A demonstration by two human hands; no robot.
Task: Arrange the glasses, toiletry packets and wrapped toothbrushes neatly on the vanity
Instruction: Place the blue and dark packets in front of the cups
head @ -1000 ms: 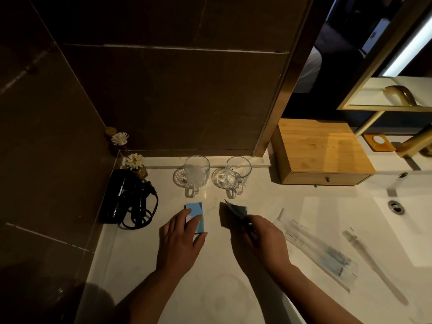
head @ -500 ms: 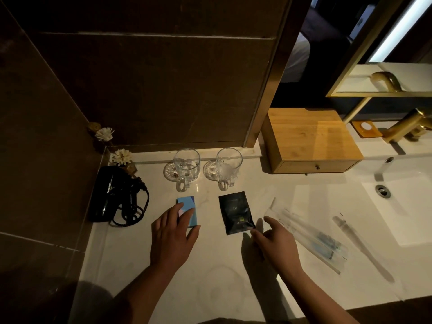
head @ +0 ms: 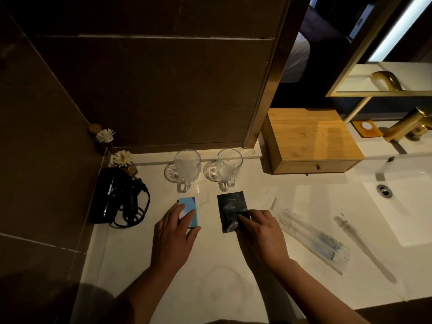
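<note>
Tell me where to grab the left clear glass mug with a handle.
Take the left clear glass mug by its handle, which points toward the person, coming in from the front. It stands upright on a coaster with the blue packet just ahead.

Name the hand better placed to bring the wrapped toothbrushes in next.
Right. The right hand rests on the black packet, directly beside the wrapped toothbrushes. The left hand is on the blue packet, farther away.

Dim, warm scene; bright mirror light strip (head: 392, 31) upper right; wide-angle edge bending.
</note>
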